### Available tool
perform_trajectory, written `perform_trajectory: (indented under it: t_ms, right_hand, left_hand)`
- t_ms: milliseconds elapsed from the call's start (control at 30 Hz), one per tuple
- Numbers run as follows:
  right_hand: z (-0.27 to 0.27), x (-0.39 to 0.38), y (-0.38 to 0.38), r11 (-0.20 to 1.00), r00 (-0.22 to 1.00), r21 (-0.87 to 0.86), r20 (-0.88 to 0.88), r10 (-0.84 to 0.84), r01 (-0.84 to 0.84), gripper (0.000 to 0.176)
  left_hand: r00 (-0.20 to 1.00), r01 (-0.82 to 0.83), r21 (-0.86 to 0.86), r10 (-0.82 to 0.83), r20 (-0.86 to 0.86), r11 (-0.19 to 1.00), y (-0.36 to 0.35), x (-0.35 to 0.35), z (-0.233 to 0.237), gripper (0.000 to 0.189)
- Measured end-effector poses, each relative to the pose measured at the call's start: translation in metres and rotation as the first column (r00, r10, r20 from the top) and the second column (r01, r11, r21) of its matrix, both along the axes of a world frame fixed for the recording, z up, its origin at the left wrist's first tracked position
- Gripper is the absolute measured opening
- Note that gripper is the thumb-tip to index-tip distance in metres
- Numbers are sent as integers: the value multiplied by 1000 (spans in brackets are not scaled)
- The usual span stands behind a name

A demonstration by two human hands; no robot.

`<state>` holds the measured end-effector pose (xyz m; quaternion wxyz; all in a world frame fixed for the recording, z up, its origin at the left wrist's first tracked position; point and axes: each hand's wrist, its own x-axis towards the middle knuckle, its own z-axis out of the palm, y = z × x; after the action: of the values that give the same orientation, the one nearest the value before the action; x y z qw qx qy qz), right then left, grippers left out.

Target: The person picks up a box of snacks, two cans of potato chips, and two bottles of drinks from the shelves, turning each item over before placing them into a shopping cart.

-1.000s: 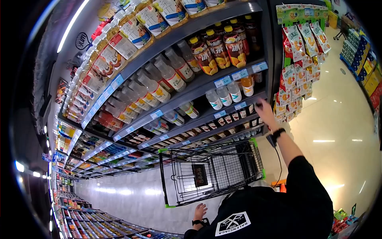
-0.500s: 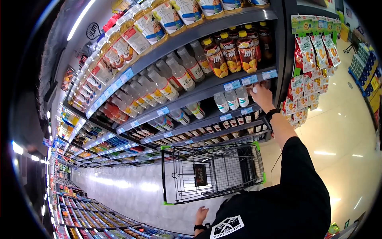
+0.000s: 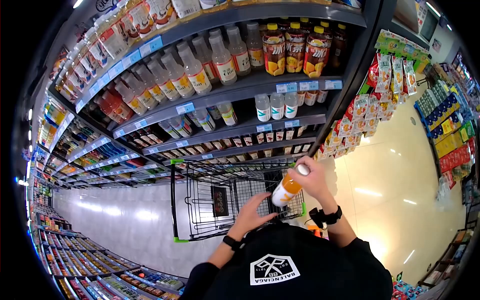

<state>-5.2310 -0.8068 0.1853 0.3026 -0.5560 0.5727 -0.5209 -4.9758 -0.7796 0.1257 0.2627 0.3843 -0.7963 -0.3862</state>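
An orange drink bottle [image 3: 289,188] with a white cap and white lower label is gripped near its top by my right hand [image 3: 311,179]. It tilts, with its base toward my left hand [image 3: 251,214]. That hand is open, thumb and fingers apart, close beside the bottle's base. Both hands are in front of my chest, over the near side of a black wire shopping cart [image 3: 200,220] with green corners. Each wrist wears a black band.
Shelves of bottled drinks [image 3: 225,60] stand beyond the cart. Snack packets [image 3: 357,107] hang at the shelf end on the right. Stacked boxes [image 3: 452,130] stand farther right. Another shelf row [image 3: 100,265] runs along the lower left, across the grey floor [image 3: 110,212].
My right hand has come back from the shelf to my chest and now holds the orange bottle. My left hand has risen toward it. The view has shifted.
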Motion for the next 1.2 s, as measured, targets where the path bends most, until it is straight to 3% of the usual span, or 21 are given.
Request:
perform_trajectory:
  t_ms: [33, 67, 233, 300, 333, 367, 433, 500, 567, 600, 633, 667, 700, 733, 767, 833, 1033, 1100, 1133, 1167, 1200]
  right_hand:
    - [15, 10, 9, 999, 997, 16, 70, 36, -37, 27]
    - [24, 17, 13, 998, 989, 18, 137, 50, -53, 25]
    - [55, 27, 14, 994, 940, -108, 335, 63, -28, 28]
    - [63, 28, 13, 993, 859, -116, 504, 87, -32, 31]
    - [60, 23, 14, 993, 884, -107, 456, 100, -58, 34]
    - [58, 22, 15, 993, 887, -102, 452, 97, -56, 34]
    - [60, 24, 19, 994, 747, -44, 657, 106, -102, 35]
    - [62, 28, 19, 994, 736, -20, 670, 94, -109, 31]
    - [62, 30, 19, 995, 774, 74, 633, 2, -63, 24]
    - [60, 29, 18, 995, 774, 74, 633, 0, -61, 24]
    - [56, 28, 16, 997, 823, -2, 564, 67, -80, 18]
    - [54, 26, 16, 992, 864, -74, 487, 127, -104, 16]
    - [55, 23, 19, 992, 864, -71, 489, 123, -101, 16]
    - [56, 20, 22, 996, 911, -46, 403, 91, -80, 17]
    - [57, 17, 24, 998, 949, -22, 311, 62, -58, 18]
    - [52, 15, 28, 1000, 956, 11, 292, 19, -23, 18]
    - [28, 24, 30, 993, 945, -37, 313, -98, 115, 16]
    - [25, 32, 34, 990, 926, -38, 362, -112, 135, 16]
    - [24, 36, 36, 995, 885, 11, 457, -91, 97, 16]
    - [23, 38, 39, 997, 832, 54, 549, -75, 54, 16]
    - [20, 39, 39, 999, 830, 38, 555, -51, 36, 16]
  left_hand:
    - [998, -19, -48, 17, -59, 999, -3, -12, 16, 74]
    - [988, -49, 112, 64, -138, 993, -3, -24, 26, 80]
    - [953, -11, 134, 51, -299, 991, -16, -38, 52, 77]
    - [840, 360, 515, -30, -542, 778, -25, -30, 57, 74]
    - [777, 526, 675, 31, -629, 518, -25, -26, 75, 75]
    - [773, 531, 674, 33, -633, 513, -29, -24, 73, 75]
    - [513, 854, 519, 179, -840, -12, -31, -20, 65, 83]
    - [483, 872, 487, 237, -843, -46, -29, -19, 61, 94]
    - [437, 899, 394, 336, -834, -192, -31, -16, 58, 97]
    - [483, 873, 445, 227, -846, -199, -39, -11, 46, 94]
    - [484, 872, 445, 226, -846, -201, -38, -13, 51, 94]
    - [639, 724, 548, -106, -762, 420, -33, -15, 61, 87]
    - [840, 401, 236, -252, -481, 885, -28, -16, 74, 81]
    - [939, 238, 112, -199, -280, 965, -22, -16, 97, 76]
    - [940, 238, 116, -198, -280, 964, -21, -14, 97, 76]
    - [998, 57, -340, -55, 15, 939, -22, -11, 95, 77]
    - [992, -110, -592, 124, -18, 798, -17, 8, 81, 66]
    - [989, -144, -843, 84, -118, 518, -15, 17, 69, 66]
    - [976, -165, -879, -53, -210, 447, -17, 17, 66, 61]
    - [983, -152, -960, -63, -171, 236, -21, 19, 66, 57]
    - [976, -158, -945, -102, -194, 285, -21, 18, 67, 57]
